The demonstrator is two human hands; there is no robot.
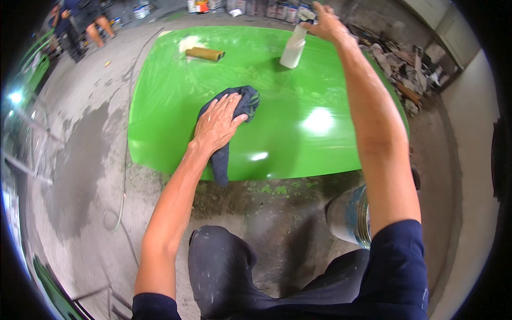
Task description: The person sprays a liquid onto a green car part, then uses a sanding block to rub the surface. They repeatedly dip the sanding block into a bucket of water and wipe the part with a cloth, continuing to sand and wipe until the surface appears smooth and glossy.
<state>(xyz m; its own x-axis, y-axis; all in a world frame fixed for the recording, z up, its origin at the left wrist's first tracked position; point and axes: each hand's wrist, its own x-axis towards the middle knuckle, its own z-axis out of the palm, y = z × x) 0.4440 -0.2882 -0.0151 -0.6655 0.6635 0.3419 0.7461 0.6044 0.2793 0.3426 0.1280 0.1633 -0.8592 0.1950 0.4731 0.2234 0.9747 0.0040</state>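
A glossy green car body panel (172, 120), probably a hood, lies before me. My left hand (218, 122) presses flat on a bunched dark blue cloth (250, 98) near the panel's middle; one end of the cloth trails over the near edge. At the far right, a translucent spray bottle (293, 52) with whitish contents stands upright on the panel. My right hand (328, 25) is at its sprayer head, fingers spread and thumb by the trigger; whether it touches is unclear. A yellow-brown sanding block (204, 53) rests at the far left beside a pale patch.
A bucket (348, 216) stands on the floor by my right leg. Debris (404, 76) is heaped along the right wall. Paint cans (280, 11) line the back. A hose (123, 188) runs along the floor at left, and people (80, 26) stand at the far left.
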